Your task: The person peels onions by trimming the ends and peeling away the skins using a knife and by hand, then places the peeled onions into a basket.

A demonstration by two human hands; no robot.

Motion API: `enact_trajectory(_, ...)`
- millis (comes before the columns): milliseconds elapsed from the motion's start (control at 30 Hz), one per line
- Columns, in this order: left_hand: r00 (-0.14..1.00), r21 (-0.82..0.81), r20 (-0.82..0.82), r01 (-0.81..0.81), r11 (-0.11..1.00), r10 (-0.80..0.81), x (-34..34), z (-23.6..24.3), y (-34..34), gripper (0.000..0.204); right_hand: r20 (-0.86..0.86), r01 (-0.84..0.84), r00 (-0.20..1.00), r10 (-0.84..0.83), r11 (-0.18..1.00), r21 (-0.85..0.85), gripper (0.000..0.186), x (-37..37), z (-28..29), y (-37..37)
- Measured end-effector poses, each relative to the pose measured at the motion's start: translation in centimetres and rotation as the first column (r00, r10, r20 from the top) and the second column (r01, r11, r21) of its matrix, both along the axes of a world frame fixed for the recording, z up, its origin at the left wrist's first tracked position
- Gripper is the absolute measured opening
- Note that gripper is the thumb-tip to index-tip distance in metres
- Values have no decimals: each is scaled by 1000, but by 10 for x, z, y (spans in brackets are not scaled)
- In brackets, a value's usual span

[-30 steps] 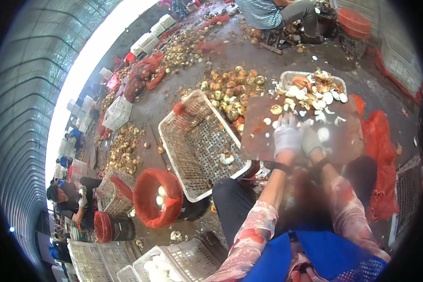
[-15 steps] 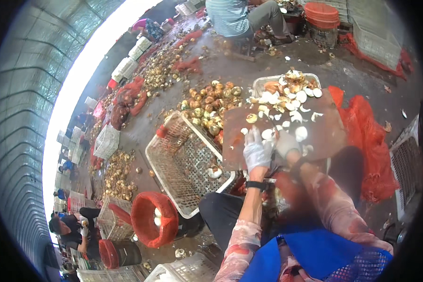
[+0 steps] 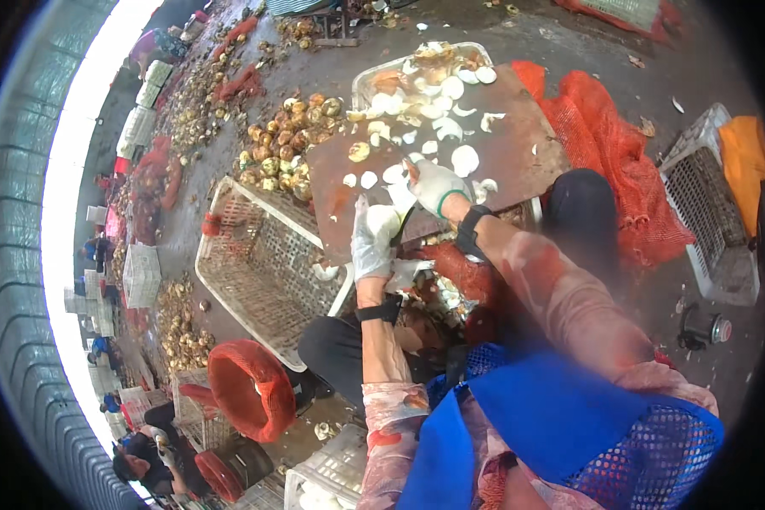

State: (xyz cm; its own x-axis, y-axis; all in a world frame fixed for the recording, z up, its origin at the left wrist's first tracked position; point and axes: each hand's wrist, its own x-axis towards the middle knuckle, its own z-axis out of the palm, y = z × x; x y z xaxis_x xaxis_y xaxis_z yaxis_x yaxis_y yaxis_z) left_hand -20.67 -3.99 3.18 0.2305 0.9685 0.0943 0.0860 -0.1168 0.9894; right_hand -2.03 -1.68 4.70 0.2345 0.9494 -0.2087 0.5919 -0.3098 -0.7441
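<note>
My left hand [image 3: 372, 242], in a thin whitish glove, is closed around a pale, peeled-looking onion [image 3: 384, 223] at the near edge of a brown board [image 3: 518, 110]. Just right of it is my right hand [image 3: 442, 185], in a white glove with a green cuff edge, its fingers curled. A thin dark edge, perhaps a blade, shows between the hands; what the right hand grips is mostly hidden. White onion pieces [image 3: 465, 160] lie scattered over the board, heaped toward a pale crate [image 3: 484, 53] at its far end. Below the hands, white scraps and red netting show.
Unpeeled onions [image 3: 289, 140] are piled left of the board. Nearer stands a white plastic crate [image 3: 221, 276], then a bucket with red mesh [image 3: 268, 408] over its rim. Red netting [image 3: 586, 144] and a grey-white crate [image 3: 722, 221] lie to the right. Another person [image 3: 144, 459] sits at lower left.
The view has shifted, so the scene sits further left and higher. My left hand, earlier over the board, now grips an onion at its near edge. My right hand has come beside it, less blurred.
</note>
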Motion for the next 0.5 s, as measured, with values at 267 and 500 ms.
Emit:
enact_trajectory(267, 989, 29, -144, 29, 999, -25, -26, -5, 4, 54, -116, -39, 992, 56, 989, 143, 46, -6, 2, 1)
enact_trajectory(500, 991, 31, -47, -121, 992, 122, -16, -17, -14, 61, -184, -136, 974, 130, 991, -20, 52, -17, 42, -33)
